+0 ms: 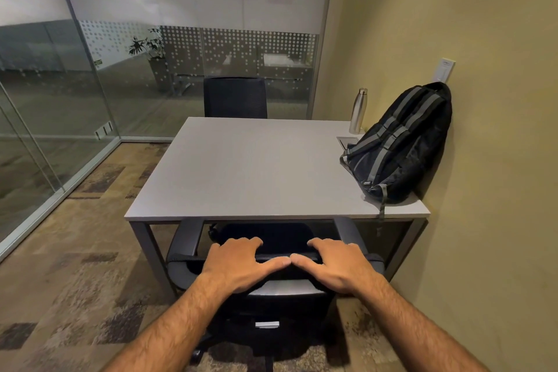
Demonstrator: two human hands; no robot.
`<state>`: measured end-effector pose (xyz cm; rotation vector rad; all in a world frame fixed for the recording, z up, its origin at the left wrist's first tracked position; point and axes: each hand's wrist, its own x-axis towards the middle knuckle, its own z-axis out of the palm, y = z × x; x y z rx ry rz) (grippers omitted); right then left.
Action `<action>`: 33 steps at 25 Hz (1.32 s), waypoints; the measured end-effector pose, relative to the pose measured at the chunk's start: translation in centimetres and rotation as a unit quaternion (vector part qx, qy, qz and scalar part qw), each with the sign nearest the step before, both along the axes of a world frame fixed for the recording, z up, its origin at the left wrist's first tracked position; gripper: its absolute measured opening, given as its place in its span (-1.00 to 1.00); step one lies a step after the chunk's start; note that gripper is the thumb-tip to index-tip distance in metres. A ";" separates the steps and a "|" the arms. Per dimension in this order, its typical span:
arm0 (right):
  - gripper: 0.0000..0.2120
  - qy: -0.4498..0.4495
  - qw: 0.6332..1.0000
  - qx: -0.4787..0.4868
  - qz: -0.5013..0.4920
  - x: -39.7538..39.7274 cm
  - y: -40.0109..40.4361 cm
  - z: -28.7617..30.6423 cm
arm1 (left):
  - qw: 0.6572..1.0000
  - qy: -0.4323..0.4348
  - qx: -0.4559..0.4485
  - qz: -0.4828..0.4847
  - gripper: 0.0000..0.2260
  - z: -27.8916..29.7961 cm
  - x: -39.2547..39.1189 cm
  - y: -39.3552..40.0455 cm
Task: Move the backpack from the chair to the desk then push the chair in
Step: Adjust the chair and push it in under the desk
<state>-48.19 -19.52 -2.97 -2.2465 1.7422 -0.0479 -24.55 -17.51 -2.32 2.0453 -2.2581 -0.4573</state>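
Both hands [238, 263] grip the chair [271, 290]; backpack [401, 145] on desk [241, 172]

- Visible body parts: two forearms and two hands, the left hand [238, 263] and the right hand [335, 264].
- Clothing: both forearms are bare up to the lower frame edge; no sleeve or cuff shows.
- Accessories: wrists and fingers are bare, without watch, band, ring or glove.
- Surface: both forearms carry dark hair.
- Fingernails: short and unpainted where visible.
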 end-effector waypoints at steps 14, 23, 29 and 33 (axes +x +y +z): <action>0.19 0.077 0.993 0.026 -0.086 -7.7 -13.6 -4.2 | 0.987 -0.048 -0.018 -0.155 0.03 -4.6 -6.2 -17.1; 0.04 0.116 0.985 0.017 -0.126 -16.4 -17.8 -10.8 | 0.973 -0.067 -0.031 -0.217 0.06 -11.9 -16.7 -22.8; -0.01 0.078 0.989 0.050 -0.114 -20.5 -21.4 -17.5 | 0.985 -0.057 0.055 -0.154 0.01 -18.2 -21.7 -25.4; 0.02 0.008 0.985 0.100 -0.138 -21.4 -23.6 -22.5 | 0.987 -0.029 0.136 -0.080 0.06 -21.9 -22.9 -27.0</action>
